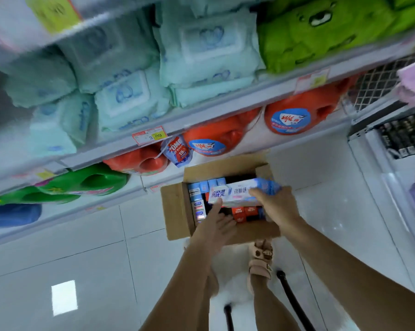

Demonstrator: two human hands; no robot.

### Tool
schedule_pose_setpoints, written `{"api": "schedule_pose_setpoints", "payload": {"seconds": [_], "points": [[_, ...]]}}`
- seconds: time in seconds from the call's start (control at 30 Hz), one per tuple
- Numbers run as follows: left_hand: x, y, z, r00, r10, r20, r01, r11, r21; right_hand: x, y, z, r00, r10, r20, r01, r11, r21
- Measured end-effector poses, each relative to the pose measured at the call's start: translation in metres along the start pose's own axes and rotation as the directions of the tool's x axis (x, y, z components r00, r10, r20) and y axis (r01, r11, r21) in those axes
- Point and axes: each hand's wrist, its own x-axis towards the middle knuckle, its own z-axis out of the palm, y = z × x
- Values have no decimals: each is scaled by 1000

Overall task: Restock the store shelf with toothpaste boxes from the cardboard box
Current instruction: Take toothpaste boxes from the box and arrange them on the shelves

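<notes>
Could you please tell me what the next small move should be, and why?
Probably lift the toothpaste box clear of the carton toward the shelf: the right hand grips it, the left hand touches its end, and it is above the carton.

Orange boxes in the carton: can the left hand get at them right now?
Probably yes. The left hand is open right beside the orange boxes, the carton stands open, and the white toothpaste box in the right hand covers only their far edge.
</notes>
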Motion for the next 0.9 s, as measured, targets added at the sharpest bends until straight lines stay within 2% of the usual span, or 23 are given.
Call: {"api": "schedule_pose_setpoints", "payload": {"seconds": [0.07, 0.13, 0.23, 0.33, 0.4, 0.5, 0.6, 0.73, 0.9], "points": [[-31, -2, 19, 999, 7, 48, -3, 997, -75, -28, -6, -28, 986, 87, 141, -117, 969, 218], [-63, -2, 35, 993, 52, 106, -34, 987, -159, -62, -17, -57, 961, 60, 271, -145, 941, 305], [-110, 0, 54, 971, 146, 188, -86, 952, -292, -108, -38, -102, 901, -57, 431, -106, 932, 346], [-157, 6, 72, 928, 271, 254, -182, 928, -325, -146, -64, -147, 856, -162, 491, 13, 956, 294], [-186, 11, 83, 907, 319, 273, -234, 924, -302, -165, -77, -171, 861, -204, 467, 83, 960, 267], [-221, 17, 98, 883, 349, 314, -284, 929, -236, -191, -95, -200, 894, -314, 321, 281, 949, 144], [-254, 21, 112, 852, 384, 355, -339, 923, -185, -215, -114, -224, 827, -479, 295, 530, 838, -124], [-289, 27, 127, 776, 478, 411, -498, 865, -65, -247, -138, -240, 790, -554, 263, 610, 750, -254], [-318, 43, 132, 710, 508, 488, -556, 830, -54, -277, -160, -256, 794, -573, 202, 602, 787, -135]]}}
